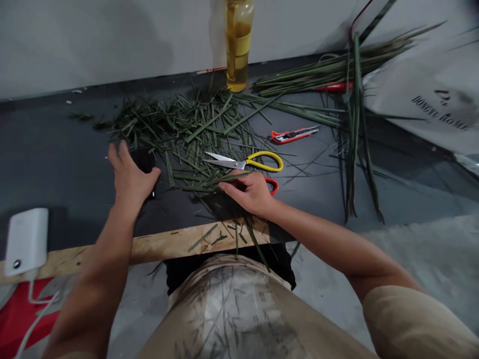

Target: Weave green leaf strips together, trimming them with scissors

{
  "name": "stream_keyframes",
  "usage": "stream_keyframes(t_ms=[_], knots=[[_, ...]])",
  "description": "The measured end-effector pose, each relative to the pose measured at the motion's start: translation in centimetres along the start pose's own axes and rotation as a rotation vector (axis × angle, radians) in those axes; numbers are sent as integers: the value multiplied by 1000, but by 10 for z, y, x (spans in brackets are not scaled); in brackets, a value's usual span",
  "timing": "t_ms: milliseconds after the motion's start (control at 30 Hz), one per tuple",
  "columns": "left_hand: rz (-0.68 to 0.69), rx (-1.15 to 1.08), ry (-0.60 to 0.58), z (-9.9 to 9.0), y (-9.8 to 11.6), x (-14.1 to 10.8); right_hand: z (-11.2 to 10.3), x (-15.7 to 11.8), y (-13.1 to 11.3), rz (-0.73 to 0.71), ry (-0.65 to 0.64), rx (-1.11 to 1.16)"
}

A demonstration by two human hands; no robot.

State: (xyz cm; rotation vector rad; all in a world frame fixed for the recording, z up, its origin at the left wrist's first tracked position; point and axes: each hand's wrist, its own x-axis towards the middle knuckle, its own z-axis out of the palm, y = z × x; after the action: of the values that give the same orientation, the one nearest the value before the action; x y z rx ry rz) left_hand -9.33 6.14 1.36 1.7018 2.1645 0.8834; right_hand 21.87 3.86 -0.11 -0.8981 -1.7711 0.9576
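My right hand [251, 193] is closed in a pinch on a green leaf strip [235, 176] near the front of the table. A red handle loop [274, 185] sticks out beside it, partly hidden by the hand. Just beyond lie yellow-handled scissors [239, 163], blades apart and pointing left. My left hand [130, 177] has its fingers spread beside a small black object [144, 160], whose kind I cannot make out; the thumb overlaps its right side. A loose heap of cut green leaf pieces [194, 119] spreads beyond both hands.
An orange utility knife [295, 134] lies right of the heap. Behind stands a bottle of yellow liquid [238, 55]. Long leaves [310, 75] and a white printed bag [426, 99] are at right. A white power bank [27, 239] with a cable sits at the left front edge.
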Motion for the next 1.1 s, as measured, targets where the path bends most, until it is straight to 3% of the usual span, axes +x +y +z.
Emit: stream_keyframes(t_ms=[133,333,400,500,567,600,667,800,933,1100], knots=[[-36,7,14,4,3,1,-3,1,-1,-68,27,-18],[13,-7,-16,-10,-18,-10,-8,1,-1,-132,41,-72],[123,33,75,-17,-26,-22,-9,1,0,-146,56,-78],[175,124,367,-24,-38,-41,-6,0,1,-155,58,-70],[267,140,452,-25,-46,-52,-3,-1,2,-159,36,-53],[347,81,434,-25,-49,-57,-2,-1,3,-157,26,-47],[457,-24,252,-22,-52,-64,0,-2,5,-146,12,-53],[488,-38,53,-16,-49,-72,1,-2,7,-114,-6,-79],[486,-15,-9,-13,-47,-77,2,-1,10,-107,6,-87],[483,20,7,-3,-53,-81,4,-2,11,-118,-10,-92]])
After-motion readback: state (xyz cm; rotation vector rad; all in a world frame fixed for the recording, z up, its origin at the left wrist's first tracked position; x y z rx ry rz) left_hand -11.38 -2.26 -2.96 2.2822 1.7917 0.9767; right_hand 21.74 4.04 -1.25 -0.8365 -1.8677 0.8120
